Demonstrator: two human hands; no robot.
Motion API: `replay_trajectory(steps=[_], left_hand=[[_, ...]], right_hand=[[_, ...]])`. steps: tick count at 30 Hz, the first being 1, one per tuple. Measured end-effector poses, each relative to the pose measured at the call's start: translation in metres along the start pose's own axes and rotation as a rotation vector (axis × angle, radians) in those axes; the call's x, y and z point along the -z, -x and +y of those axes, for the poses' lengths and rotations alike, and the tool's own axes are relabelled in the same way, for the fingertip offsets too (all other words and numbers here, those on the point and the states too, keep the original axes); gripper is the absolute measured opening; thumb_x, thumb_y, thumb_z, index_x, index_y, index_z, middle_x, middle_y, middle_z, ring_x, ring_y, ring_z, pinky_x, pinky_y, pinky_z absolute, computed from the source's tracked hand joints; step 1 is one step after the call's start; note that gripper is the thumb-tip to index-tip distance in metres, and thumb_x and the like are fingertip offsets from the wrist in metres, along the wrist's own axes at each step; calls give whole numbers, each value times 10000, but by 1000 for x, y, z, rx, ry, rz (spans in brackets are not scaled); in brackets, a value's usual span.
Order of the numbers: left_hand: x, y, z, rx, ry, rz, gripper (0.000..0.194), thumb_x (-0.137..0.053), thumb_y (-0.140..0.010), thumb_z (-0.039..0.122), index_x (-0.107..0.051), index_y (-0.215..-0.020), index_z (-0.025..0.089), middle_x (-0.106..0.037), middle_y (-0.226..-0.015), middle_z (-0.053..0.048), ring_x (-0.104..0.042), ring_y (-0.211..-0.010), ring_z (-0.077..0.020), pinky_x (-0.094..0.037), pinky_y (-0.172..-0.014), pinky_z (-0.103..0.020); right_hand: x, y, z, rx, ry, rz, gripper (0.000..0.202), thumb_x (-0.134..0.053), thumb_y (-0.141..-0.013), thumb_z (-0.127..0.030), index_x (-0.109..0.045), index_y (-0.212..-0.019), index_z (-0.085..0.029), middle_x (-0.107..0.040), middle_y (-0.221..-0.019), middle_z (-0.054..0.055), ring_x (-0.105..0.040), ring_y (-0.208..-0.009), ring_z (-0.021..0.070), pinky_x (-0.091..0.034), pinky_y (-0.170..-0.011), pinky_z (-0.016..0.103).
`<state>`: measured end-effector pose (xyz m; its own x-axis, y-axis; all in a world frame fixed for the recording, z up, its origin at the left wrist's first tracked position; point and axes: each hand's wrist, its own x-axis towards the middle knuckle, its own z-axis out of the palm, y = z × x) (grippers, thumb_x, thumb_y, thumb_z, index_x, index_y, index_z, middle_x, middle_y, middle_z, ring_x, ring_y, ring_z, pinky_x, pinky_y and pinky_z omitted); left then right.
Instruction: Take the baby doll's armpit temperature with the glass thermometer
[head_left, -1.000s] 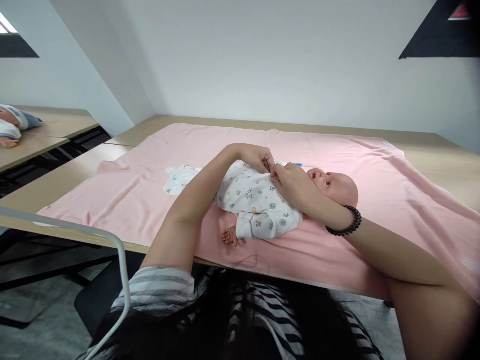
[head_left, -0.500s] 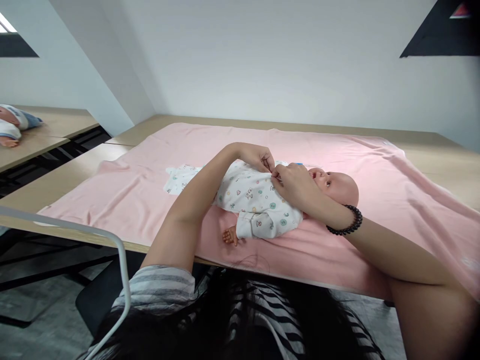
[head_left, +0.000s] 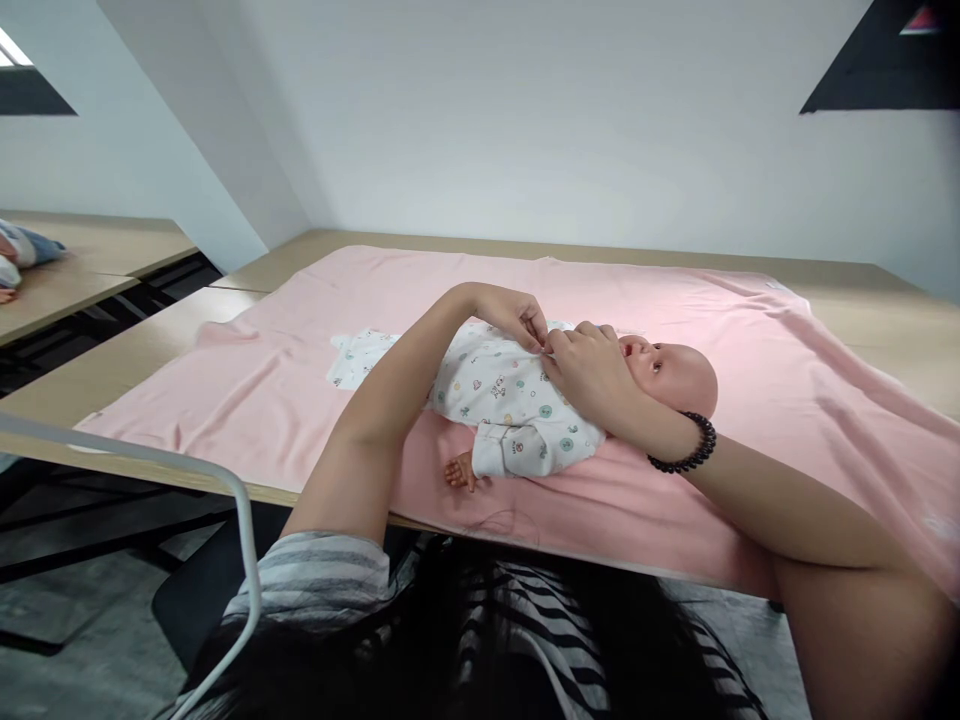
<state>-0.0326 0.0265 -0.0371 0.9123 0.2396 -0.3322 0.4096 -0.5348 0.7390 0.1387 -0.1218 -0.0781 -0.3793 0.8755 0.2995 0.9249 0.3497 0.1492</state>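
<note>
A baby doll (head_left: pixel 675 375) lies on its back on a pink blanket (head_left: pixel 262 400), head to the right. It wears a white printed baby shirt (head_left: pixel 495 385), and one doll hand sticks out of the near sleeve. My left hand (head_left: pixel 517 318) is pinched on the shirt's front at the upper chest. Close against it, my right hand (head_left: pixel 589 365) has its fingers closed on the same part of the shirt, just below the doll's chin. What exactly the fingertips grip is too small to tell. The doll's legs are partly hidden behind my left forearm.
The blanket covers most of a wooden table (head_left: pixel 862 290) beside a wall. On another table (head_left: pixel 112 240) at the far left lies part of a second doll (head_left: pixel 34 245). A white curved tube (head_left: pixel 244 500) rises at the lower left, near a black chair (head_left: pixel 195 600).
My right hand has shifted slightly, its fingers now higher and further over the collar area. The second doll at the far left has moved left, partly out of view.
</note>
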Motion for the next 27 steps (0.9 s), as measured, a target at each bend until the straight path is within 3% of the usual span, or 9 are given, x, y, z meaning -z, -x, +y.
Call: replay_trajectory(steps=[3,9,17,22,27], left_hand=[[0,-1,-2,12,13,19,399,-849,-706,302,-834,-1102,257,-818,-1018,-35,-722,-935,-197,-548,-842,-265],[-2,-5,-4,-16,-4,34,336,-823,-722,286,-837,-1052,231,-818,-1017,-46,-731,-926,-203,-554,-795,-269],[0,-8,-8,-62,-10,34,334,-862,-703,297,-833,-1022,202,-816,-968,-56,-730,-899,-205,-551,-783,-282],[1,-12,-15,-104,13,51,327,-912,-640,316,-830,-924,175,-802,-847,-50,-721,-821,-194,-543,-756,-276],[1,-11,-18,-128,27,55,296,-901,-648,280,-838,-926,202,-798,-878,-32,-698,-811,-168,-522,-751,-258]], right_hand=[[-5,1,1,5,21,39,227,-465,-1058,-172,-678,-1084,-96,-705,-981,141,-550,-996,305,-267,-772,377],[-11,2,1,30,45,94,262,-443,-1047,-145,-676,-1153,-87,-705,-1001,150,-531,-996,302,-274,-782,397],[-10,2,0,28,37,72,291,-424,-1068,-170,-666,-1207,-88,-699,-1050,146,-532,-1021,317,-283,-795,416],[-9,2,1,92,68,110,281,-412,-1070,-149,-669,-1169,-95,-679,-1122,135,-530,-1049,313,-299,-849,440],[-2,3,-1,208,45,80,342,-376,-1046,-57,-682,-1191,-101,-657,-1240,137,-552,-1064,285,-330,-909,403]])
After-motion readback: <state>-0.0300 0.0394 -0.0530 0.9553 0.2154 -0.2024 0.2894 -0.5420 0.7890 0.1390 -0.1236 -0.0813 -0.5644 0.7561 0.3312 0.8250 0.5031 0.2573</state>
